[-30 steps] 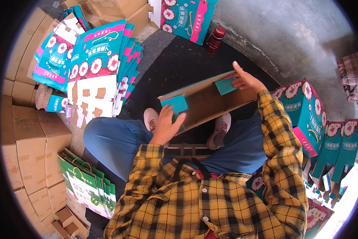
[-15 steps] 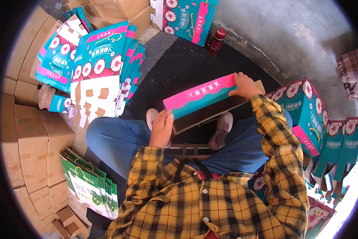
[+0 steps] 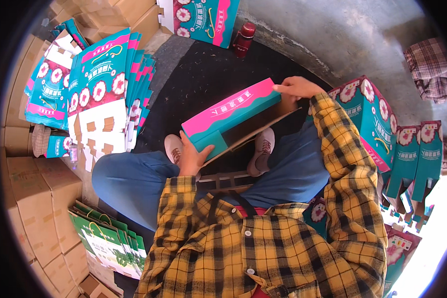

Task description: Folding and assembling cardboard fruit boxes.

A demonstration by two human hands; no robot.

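An open cardboard box point(image 3: 233, 107), pink and teal outside and brown inside, lies tilted between my knees, above my shoes. My left hand point(image 3: 191, 156) grips its left end, fingers behind the panel and thumb on a teal flap point(image 3: 209, 144) there. At the right end, my right hand point(image 3: 300, 88) holds the upper corner of the box with its fingertips, beside the brown inner flap point(image 3: 287, 105). Part of the right fingers is hidden behind the cardboard. The open side of the box faces toward me.
Flat teal and pink cartons point(image 3: 101, 69) are stacked at left, above brown boxes point(image 3: 39, 208) and green bags point(image 3: 106, 238). A red flask point(image 3: 244, 39) stands by the wall. Formed teal boxes point(image 3: 375, 121) and narrow cartons point(image 3: 429, 156) stand at right.
The teal flap at the box's left end now shows folded across under my left thumb. My right hand has shifted from the top edge to the right corner. The whole view has shifted too.
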